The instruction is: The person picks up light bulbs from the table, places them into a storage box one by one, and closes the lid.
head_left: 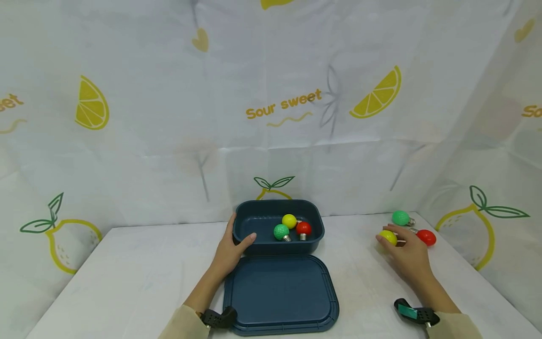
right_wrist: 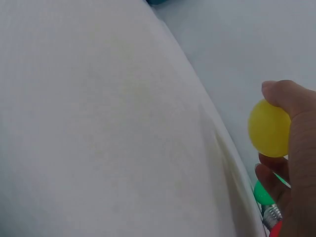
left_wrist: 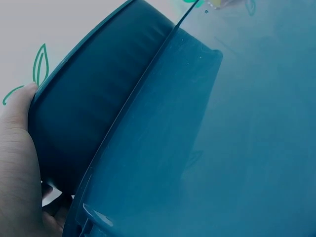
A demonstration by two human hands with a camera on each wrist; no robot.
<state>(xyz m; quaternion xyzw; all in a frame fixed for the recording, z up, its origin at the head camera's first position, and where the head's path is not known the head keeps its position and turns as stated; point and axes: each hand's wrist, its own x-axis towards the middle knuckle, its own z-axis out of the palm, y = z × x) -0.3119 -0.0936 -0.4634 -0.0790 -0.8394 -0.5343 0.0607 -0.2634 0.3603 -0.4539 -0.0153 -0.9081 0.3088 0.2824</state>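
My left hand (head_left: 229, 249) grips the left end of a dark blue box (head_left: 254, 248), its thumb at the front rim. In the left wrist view the box's front wall (left_wrist: 94, 98) shows beside the thumb. Inside the box lie a yellow bulb (head_left: 289, 220), a green bulb (head_left: 281, 231) and a red bulb (head_left: 303, 228). To the right, my right hand (head_left: 408, 256) pinches another yellow light bulb (right_wrist: 269, 129) between thumb and fingers; its base is hidden by the hand. Close by on the table are a second green bulb (head_left: 400, 217) and a second red bulb (head_left: 426, 237).
A dark blue lid (head_left: 281, 294) lies flat on the white-covered table (head_left: 161, 268), just in front of the box. White cloth (head_left: 169, 117) printed with lemons hangs behind the table and along its right side.
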